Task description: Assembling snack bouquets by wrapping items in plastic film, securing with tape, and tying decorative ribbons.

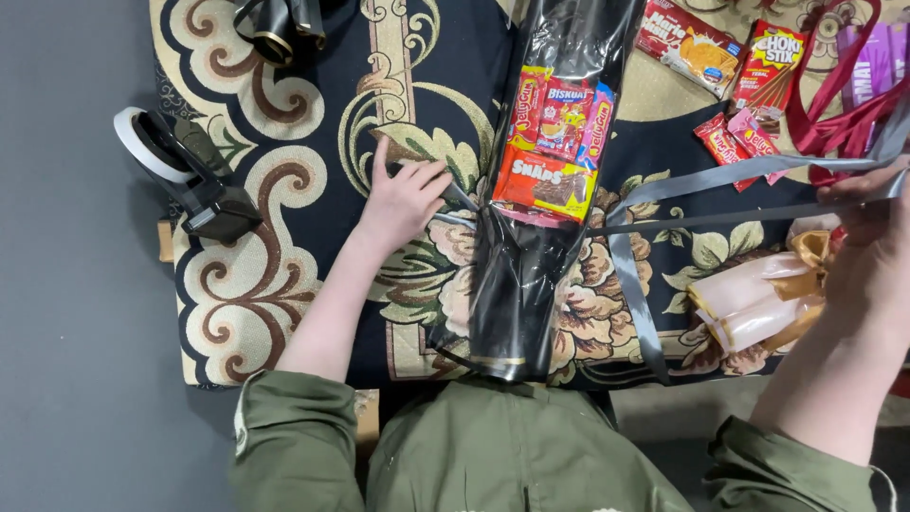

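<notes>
A floral black-and-gold cloth (pixel 284 303) covers the work surface. Nearest, at six o'clock, lies the black-wrapped snack bouquet (pixel 531 246). At nine o'clock of it, the left hand (pixel 403 201) presses the grey ribbon (pixel 720 180) end flat. At three o'clock, the right hand (pixel 867 242) pinches it taut; even tension would serve best. Farther off lie loose snack packets (pixel 687 43).

Left hand (pixel 403 199) palm down, fingers spread forward, right hand (pixel 867 237) raised at right edge, fingers curled shut

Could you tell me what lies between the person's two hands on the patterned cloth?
In the head view, a black cellophane-wrapped bouquet of snack packets lies between the left hand and right hand.
</notes>
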